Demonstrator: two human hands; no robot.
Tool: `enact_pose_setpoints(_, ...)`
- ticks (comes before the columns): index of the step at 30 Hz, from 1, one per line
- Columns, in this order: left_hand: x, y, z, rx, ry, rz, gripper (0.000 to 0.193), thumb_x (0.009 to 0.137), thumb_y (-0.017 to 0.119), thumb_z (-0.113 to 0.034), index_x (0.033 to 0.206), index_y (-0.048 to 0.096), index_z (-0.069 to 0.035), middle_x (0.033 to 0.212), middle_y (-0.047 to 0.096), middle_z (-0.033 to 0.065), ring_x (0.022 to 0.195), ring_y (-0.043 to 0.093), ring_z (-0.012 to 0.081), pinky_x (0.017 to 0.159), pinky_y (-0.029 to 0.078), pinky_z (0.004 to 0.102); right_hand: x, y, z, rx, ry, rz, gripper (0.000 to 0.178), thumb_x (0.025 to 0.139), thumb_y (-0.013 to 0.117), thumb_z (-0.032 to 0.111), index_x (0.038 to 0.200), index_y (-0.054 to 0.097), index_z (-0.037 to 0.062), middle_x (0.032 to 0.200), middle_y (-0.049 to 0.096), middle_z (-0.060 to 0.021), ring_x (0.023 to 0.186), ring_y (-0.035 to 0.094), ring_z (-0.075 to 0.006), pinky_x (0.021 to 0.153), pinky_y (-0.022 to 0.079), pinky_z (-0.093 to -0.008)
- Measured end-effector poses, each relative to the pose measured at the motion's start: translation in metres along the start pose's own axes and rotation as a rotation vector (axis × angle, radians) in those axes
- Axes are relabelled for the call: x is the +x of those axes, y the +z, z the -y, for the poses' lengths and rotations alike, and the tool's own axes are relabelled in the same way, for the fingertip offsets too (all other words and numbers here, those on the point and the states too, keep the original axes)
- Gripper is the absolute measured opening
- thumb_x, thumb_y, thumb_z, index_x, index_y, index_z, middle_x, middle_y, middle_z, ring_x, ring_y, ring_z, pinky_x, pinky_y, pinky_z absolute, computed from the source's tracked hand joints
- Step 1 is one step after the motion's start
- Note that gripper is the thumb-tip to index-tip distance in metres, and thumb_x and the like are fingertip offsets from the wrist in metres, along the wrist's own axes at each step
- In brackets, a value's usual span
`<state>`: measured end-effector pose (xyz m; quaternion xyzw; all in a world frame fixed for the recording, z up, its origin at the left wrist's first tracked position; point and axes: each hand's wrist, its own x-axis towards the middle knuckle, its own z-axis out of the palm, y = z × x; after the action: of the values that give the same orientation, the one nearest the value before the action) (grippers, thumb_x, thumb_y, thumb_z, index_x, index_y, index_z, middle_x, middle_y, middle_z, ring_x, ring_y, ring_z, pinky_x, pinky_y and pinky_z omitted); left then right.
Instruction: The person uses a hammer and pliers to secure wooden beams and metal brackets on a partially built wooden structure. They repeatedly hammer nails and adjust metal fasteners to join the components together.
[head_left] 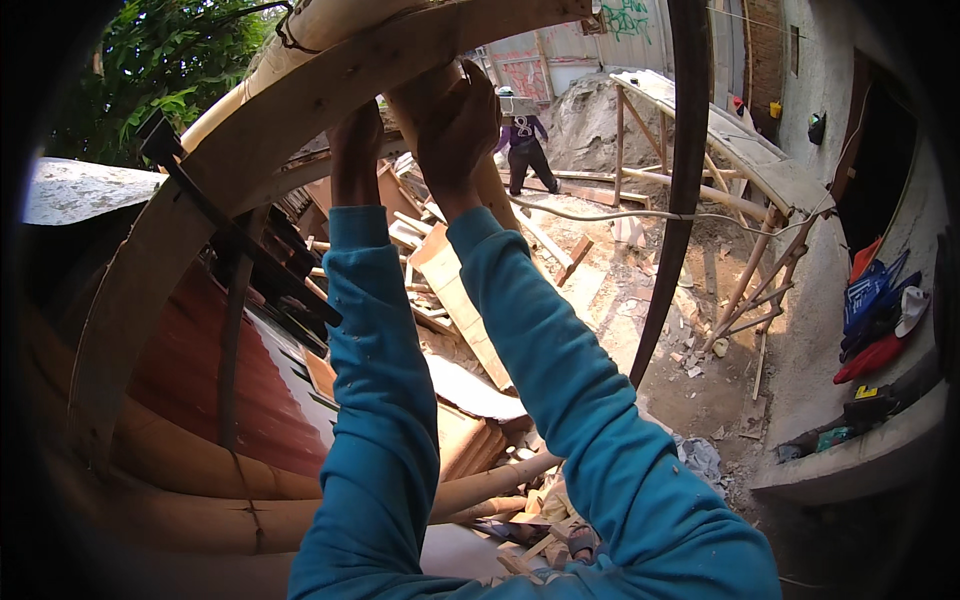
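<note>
Both my arms, in blue sleeves, reach up toward a curved-looking wooden board (300,105) that crosses the upper left. My left hand (357,140) is raised against the board's lower edge, its fingers hidden behind the wood. Beside it, my right hand (458,130) is closed around a slanting bamboo pole (492,190), which shows again below the wrist. Whether a smaller item is in that fist I cannot tell. A thick bamboo pole (335,25) runs above the board. A dark bar with a short crosspiece (240,240) slants across the board at left.
Broken planks (455,295) lie heaped below. More bamboo poles (200,515) cross the lower left, near a reddish corrugated sheet (260,370). A dark upright strip (675,190) stands right of my arms. Beyond are a co-worker (525,150), a pole-framed platform (720,125) and bags (870,305) by the wall.
</note>
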<state>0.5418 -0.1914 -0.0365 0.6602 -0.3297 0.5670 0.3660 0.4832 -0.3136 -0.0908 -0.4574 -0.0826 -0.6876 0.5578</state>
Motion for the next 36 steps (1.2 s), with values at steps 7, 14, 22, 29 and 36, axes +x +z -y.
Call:
enact_pose_setpoints(7,-0.003,-0.001,-0.027,-0.372,-0.176,-0.017,0.024,0.103,0.061,-0.012,0.123,0.062,0.001,0.121,0.065,0.0114,0.114,0.059,0.0178,0.098,0.049,0.0335,0.079,-0.054,0.035,-0.237,0.149,0.461,0.039,0.095,0.056,0.034,0.113,0.065,0.0007,0.094,0.073,-0.0242,0.089,0.071,-0.0442,0.081,0.055,-0.0511)
enact_pose_setpoints(14,0.000,-0.007,-0.017,-0.260,-0.096,-0.036,0.026,0.102,0.062,-0.014,0.122,0.063,0.001,0.117,0.065,0.0103,0.108,0.060,0.0184,0.094,0.050,0.0334,0.178,-0.044,0.010,-0.622,-0.140,0.961,0.030,0.096,0.062,0.033,0.103,0.075,0.0075,0.095,0.076,-0.0142,0.091,0.073,-0.0314,0.084,0.056,-0.0412)
enact_pose_setpoints(22,-0.004,0.003,-0.019,-0.194,-0.105,0.069,0.026,0.102,0.061,-0.014,0.122,0.062,0.002,0.120,0.065,0.0090,0.109,0.060,0.0172,0.095,0.050,0.0327,0.207,-0.011,0.001,-0.531,-0.341,1.112,0.029,0.096,0.062,0.032,0.104,0.075,0.0073,0.095,0.075,-0.0142,0.091,0.073,-0.0310,0.084,0.056,-0.0409)
enact_pose_setpoints(29,-0.002,0.012,-0.012,-0.330,-0.204,0.027,0.028,0.102,0.062,-0.018,0.122,0.062,0.001,0.119,0.065,0.0085,0.108,0.060,0.0164,0.094,0.049,0.0318,0.210,-0.003,0.007,-0.522,-0.374,1.144,0.029,0.096,0.061,0.031,0.104,0.074,0.0072,0.095,0.075,-0.0141,0.091,0.073,-0.0306,0.084,0.056,-0.0407)
enact_pose_setpoints(36,0.002,0.015,-0.018,-0.300,-0.110,-0.026,0.029,0.099,0.065,-0.015,0.123,0.061,0.001,0.121,0.065,0.0088,0.111,0.060,0.0177,0.097,0.049,0.0324,0.214,-0.008,0.007,-0.491,-0.375,1.144,0.028,0.096,0.061,0.030,0.104,0.074,0.0070,0.095,0.075,-0.0141,0.090,0.073,-0.0303,0.084,0.056,-0.0405)
